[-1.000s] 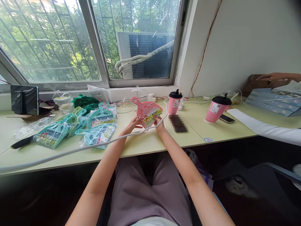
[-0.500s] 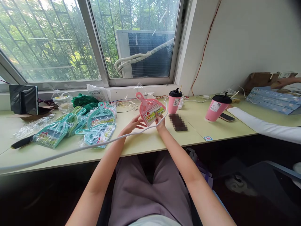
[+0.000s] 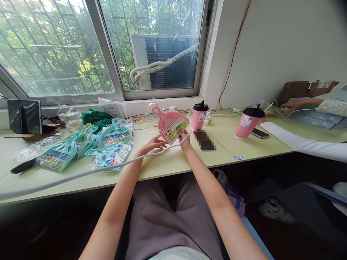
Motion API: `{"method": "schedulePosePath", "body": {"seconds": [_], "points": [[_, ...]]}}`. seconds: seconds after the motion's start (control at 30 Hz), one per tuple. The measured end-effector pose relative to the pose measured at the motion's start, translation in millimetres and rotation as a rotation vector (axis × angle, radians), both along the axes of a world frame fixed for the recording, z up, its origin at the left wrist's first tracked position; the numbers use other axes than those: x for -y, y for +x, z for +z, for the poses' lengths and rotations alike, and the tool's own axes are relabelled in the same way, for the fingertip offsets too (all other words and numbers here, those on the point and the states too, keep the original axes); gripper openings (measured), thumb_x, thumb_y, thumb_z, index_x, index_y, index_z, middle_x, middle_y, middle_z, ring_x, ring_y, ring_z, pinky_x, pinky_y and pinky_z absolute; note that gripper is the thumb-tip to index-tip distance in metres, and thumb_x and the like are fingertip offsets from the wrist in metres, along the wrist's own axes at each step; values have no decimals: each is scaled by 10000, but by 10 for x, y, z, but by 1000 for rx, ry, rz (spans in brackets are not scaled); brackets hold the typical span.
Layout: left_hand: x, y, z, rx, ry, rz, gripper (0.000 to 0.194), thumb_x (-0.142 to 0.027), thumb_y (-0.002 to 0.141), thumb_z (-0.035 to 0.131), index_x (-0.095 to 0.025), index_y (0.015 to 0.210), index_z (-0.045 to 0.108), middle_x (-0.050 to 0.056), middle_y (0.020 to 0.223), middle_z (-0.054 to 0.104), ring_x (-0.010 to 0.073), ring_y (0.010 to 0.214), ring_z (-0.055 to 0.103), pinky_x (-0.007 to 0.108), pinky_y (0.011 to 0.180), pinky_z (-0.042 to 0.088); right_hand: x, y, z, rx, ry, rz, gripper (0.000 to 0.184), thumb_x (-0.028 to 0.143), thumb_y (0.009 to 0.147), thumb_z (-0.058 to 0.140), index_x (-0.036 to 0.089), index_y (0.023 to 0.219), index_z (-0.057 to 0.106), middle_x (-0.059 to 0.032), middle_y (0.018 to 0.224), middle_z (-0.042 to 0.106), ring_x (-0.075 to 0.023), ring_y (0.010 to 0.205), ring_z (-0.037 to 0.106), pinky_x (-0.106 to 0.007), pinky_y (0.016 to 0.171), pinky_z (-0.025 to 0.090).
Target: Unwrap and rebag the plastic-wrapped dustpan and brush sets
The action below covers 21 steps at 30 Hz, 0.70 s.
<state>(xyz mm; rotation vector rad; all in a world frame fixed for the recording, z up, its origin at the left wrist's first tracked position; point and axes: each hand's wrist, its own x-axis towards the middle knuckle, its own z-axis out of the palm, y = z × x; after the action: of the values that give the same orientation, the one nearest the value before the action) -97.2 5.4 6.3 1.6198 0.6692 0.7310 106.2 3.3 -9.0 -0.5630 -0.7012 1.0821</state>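
Observation:
My right hand (image 3: 184,138) pinches the lower edge of a pink mini dustpan-and-brush set (image 3: 169,123) with a printed label, holding it tilted up above the pale green desk (image 3: 168,162). My left hand (image 3: 154,143) is just below and left of the set, fingers stretched out flat, holding nothing. A white cable (image 3: 89,172) runs across the desk in front of both hands. A heap of teal dustpan sets in clear wrappers (image 3: 108,144) lies to the left.
Two pink cups with black lids (image 3: 200,115) (image 3: 248,122) stand to the right, with a dark phone (image 3: 204,140) between them and me and another phone (image 3: 260,133) beyond. A co-worker's white sleeve (image 3: 303,146) rests at right. A black box (image 3: 24,116) sits far left.
The pink set has been lifted and tilted upward, now held by my right hand alone. My left hand has come off it and lies open below. The co-worker's hand moved down.

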Motion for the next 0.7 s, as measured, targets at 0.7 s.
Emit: {"method": "schedulePosePath", "body": {"seconds": [0.7], "points": [[-169, -433, -33, 542, -285, 212, 490, -345, 865, 650, -236, 1338, 578, 46, 989, 736, 244, 1011, 690, 496, 1041, 464, -204, 61, -202, 410, -71, -13, 280, 252, 648, 775, 216, 879, 621, -46, 983, 745, -234, 923, 693, -394, 847, 585]]}}
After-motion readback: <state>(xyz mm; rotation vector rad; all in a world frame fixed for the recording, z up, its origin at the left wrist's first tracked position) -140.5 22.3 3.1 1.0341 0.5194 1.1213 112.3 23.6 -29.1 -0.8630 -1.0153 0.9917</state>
